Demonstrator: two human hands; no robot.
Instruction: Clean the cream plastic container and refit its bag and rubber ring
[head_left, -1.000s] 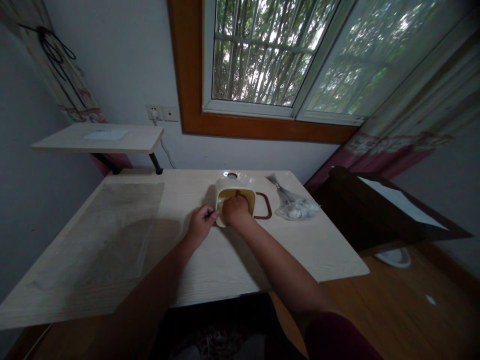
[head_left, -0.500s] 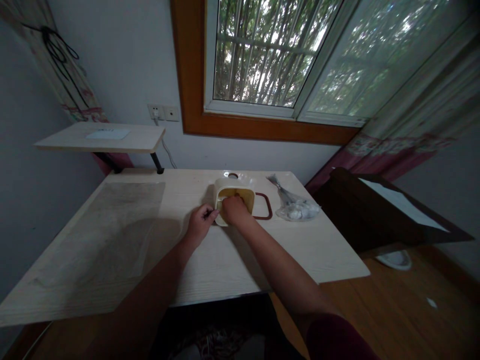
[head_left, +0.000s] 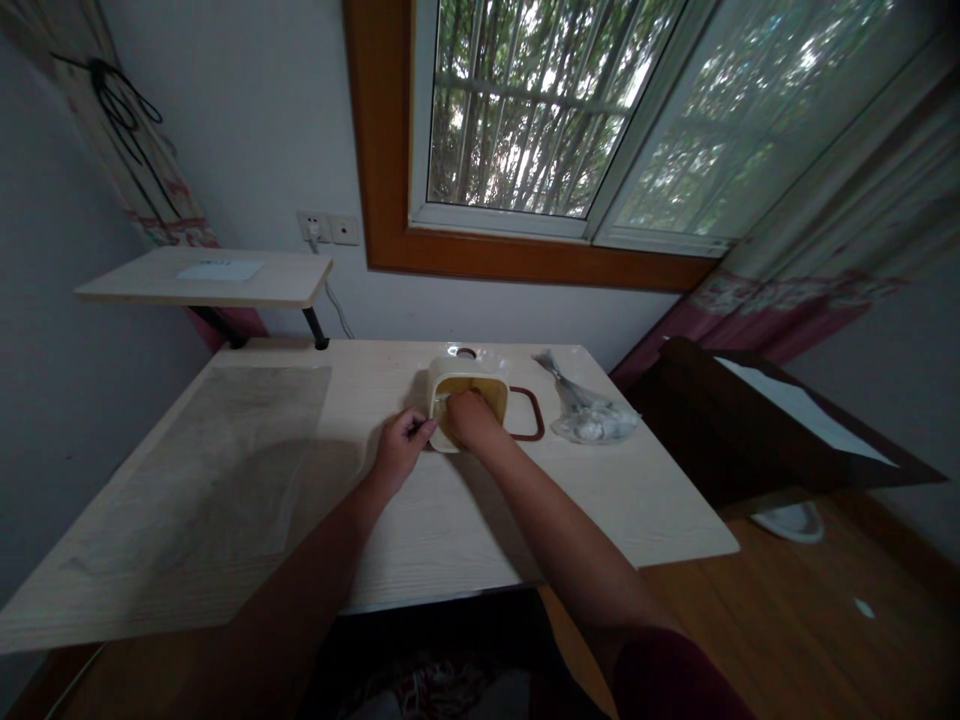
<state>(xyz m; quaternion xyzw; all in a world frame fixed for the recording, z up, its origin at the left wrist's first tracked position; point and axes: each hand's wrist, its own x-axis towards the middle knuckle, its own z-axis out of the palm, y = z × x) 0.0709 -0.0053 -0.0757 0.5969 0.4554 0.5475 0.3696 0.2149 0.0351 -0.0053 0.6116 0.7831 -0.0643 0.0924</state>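
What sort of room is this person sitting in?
Probably a room in a home, though a small office is possible: patterned curtains hang beside a window, the floor looks like wood, and a pale desk has a raised shelf.

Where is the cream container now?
In the head view, the cream container is mid-picture, toward the back of the table, left of the plastic bag, with the right hand inside and left hand at its left rim.

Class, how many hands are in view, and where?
2: the left hand at the left side of the cream container; the right hand partly inside it. No other shows.
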